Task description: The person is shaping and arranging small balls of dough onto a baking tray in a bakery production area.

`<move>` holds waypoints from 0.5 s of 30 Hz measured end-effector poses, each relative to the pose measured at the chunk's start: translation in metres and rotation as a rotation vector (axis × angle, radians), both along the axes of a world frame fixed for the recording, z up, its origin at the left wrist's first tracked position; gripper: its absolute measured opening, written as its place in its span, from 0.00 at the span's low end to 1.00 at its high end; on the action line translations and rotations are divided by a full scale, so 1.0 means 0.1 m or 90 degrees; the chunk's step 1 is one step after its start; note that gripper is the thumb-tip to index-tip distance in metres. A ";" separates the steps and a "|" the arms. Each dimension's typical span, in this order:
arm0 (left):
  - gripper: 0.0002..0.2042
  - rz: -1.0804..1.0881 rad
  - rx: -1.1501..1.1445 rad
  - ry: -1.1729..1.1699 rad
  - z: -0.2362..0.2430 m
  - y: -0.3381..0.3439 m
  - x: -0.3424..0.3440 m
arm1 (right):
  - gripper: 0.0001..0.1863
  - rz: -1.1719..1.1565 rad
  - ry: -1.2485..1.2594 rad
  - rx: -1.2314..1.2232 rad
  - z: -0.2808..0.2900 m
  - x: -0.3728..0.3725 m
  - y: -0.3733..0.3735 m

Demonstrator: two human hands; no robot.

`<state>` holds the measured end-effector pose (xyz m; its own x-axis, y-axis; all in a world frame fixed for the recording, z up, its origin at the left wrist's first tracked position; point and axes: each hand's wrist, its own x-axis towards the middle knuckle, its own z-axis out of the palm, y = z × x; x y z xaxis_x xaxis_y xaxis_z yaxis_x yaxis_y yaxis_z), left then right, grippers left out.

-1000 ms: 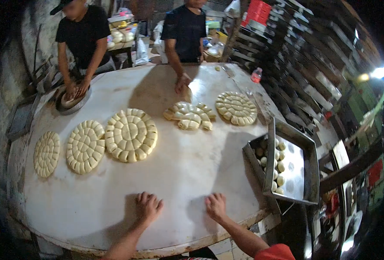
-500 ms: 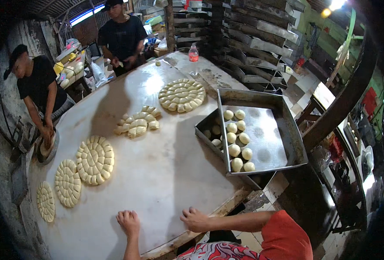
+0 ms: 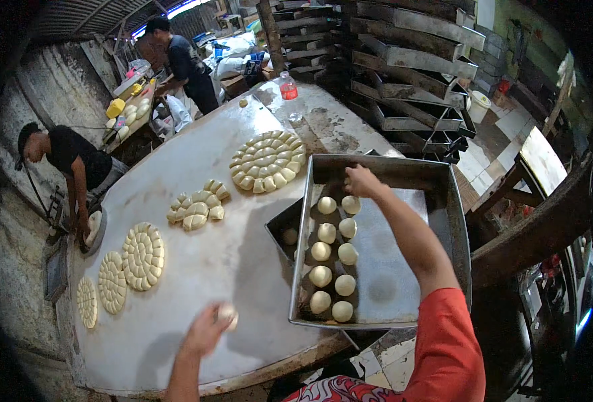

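My left hand (image 3: 205, 331) is raised over the near part of the table, its fingers closed around a pale dough ball (image 3: 228, 317). My right arm reaches across a large metal tray (image 3: 463, 231). Inside its far end is my right hand (image 3: 362, 181), fingers curled downward just beyond the rows; whatever they hold is hidden. Two rows of round dough balls (image 3: 345, 285) lie along the tray's left side. Under this tray juts the corner of a second tray (image 3: 276, 226), with a dough ball (image 3: 289, 236) showing in it.
Scored dough rounds (image 3: 144, 256) and a cluster of cut dough pieces (image 3: 194, 209) lie on the pale table (image 3: 176, 321). A bottle (image 3: 288, 87) stands at its far end. Stacked metal trays (image 3: 410, 67) rise behind. One person (image 3: 75, 161) works at the left edge, another (image 3: 186, 67) farther back.
Both hands have left the tabletop. The left now holds a dough ball; the right has reached to the tray's far end. The view has shifted, and the farther person has turned away.
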<state>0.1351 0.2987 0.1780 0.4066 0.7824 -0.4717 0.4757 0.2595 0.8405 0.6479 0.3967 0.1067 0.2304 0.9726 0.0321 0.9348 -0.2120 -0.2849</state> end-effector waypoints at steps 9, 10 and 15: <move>0.25 -0.461 0.771 0.089 0.01 1.51 3.63 | 0.22 -0.058 0.294 0.141 1.48 -0.16 -1.64; 0.27 -0.500 0.767 0.246 -0.07 1.59 3.75 | 0.22 -0.059 0.289 0.147 1.69 -0.33 -1.91; 0.35 -0.341 0.786 0.283 -0.26 1.86 3.06 | 0.23 0.093 0.391 0.251 1.86 -1.31 -2.80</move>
<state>0.4410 0.4845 0.1515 0.7827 0.5797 0.2265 0.5609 -0.8147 0.1471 0.5169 0.1172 0.2924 0.1890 0.9376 0.2918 0.5939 0.1275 -0.7943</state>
